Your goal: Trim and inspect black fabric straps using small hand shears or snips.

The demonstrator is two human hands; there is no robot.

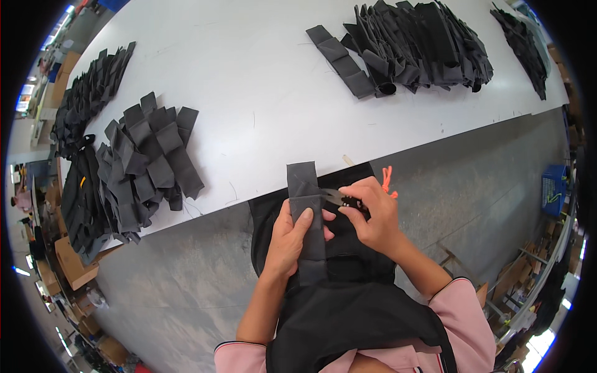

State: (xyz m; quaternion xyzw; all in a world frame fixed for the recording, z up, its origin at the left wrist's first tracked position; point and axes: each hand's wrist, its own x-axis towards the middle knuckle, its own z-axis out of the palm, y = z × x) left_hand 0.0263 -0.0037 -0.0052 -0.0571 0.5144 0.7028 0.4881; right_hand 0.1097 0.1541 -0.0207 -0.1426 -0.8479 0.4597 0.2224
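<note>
My left hand [291, 235] grips a dark grey fabric strip [307, 214], thumb on top and fingers wrapped beneath it. The strip runs lengthwise away from me over my black apron [348, 304], its far end near the table edge. In my right hand [375, 214] is a pair of small thread snips [339, 198] with dark handles. The metal blades point left and meet the strip's right edge, just beyond my left thumb. Whether the blades are parted there is too small to tell.
On the white table [249, 93] lie a spread pile of grey strips [146, 155] at left, more bundled strips [93, 93] behind it, and a large stack [423, 46] at the far right. Loose threads dot the tabletop. A blue basket [552, 189] stands at right.
</note>
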